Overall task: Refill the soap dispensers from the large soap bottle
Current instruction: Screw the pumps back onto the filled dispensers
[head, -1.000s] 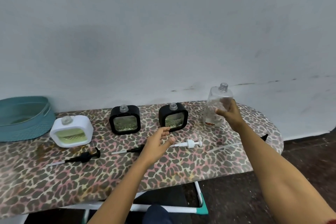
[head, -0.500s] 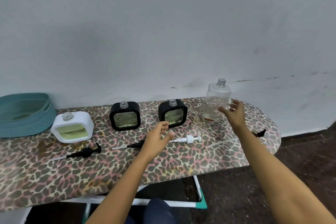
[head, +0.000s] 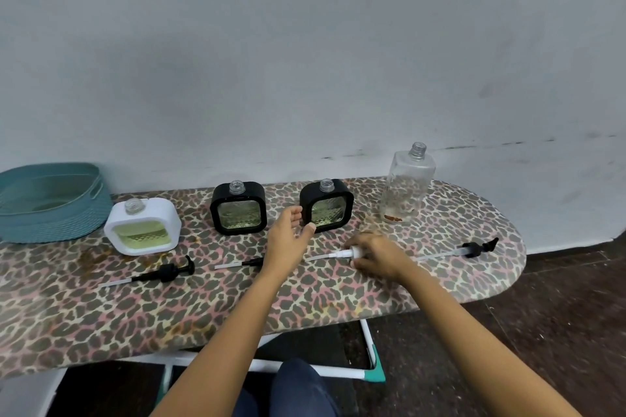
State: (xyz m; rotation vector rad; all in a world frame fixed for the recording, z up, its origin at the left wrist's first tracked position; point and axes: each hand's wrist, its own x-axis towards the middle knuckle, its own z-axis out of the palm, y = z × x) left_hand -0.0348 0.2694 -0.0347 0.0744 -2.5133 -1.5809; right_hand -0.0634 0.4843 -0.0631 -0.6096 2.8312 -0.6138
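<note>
The large clear soap bottle [head: 408, 191] stands uncapped at the back right of the board, almost empty. Two black dispensers [head: 238, 208] [head: 327, 206] and a white dispenser [head: 142, 226] stand uncapped in a row, each with greenish soap inside. My right hand [head: 377, 256] lies over the head of the white pump [head: 338, 254] on the board, fingers curled round it. My left hand [head: 288, 240] hovers open just left of the right-hand black dispenser, above a black pump [head: 237, 263] that it partly hides.
A leopard-print ironing board [head: 203, 308] carries everything. Another black pump [head: 162, 272] lies at the front left and a long one [head: 471, 250] near the right end. A teal woven basket [head: 50, 201] sits at the far left. The wall is close behind.
My right hand let go of the large bottle, which stays standing, and dropped left onto the white pump. My left hand rose slightly toward the right-hand black dispenser.
</note>
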